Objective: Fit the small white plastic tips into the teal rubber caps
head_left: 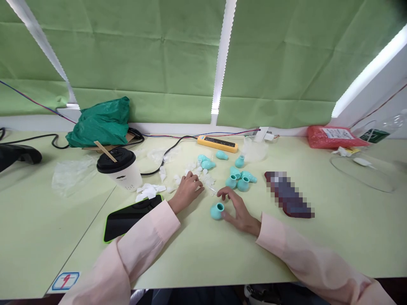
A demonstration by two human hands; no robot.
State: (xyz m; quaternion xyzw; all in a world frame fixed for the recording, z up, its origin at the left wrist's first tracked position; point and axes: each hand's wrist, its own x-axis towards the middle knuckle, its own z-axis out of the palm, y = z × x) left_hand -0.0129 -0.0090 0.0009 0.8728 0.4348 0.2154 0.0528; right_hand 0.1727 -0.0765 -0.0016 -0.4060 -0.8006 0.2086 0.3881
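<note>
My left hand (188, 192) lies palm down at the edge of a scatter of small white, crumpled-looking pieces (178, 180). Its fingers are slightly bent and spread, and what is under the fingertips is hidden. Nearer me, a small turquoise vase (217, 211) stands upright with its dark mouth showing. My right hand (241, 212) curves open beside it, thumb at the vase's right side and index finger raised clear behind it. Several similar turquoise vases (243, 184) form a group beyond my right hand, some upright, some lying down. More turquoise pieces (208, 164) lie farther back.
A lidded paper cup (122, 171) with a wooden stick and a black phone (130, 218) are at left. A yellow power strip (218, 144) lies at the back. A blurred dark-red object (291, 197) is at right. Green and red bags (330, 137) sit along the wall.
</note>
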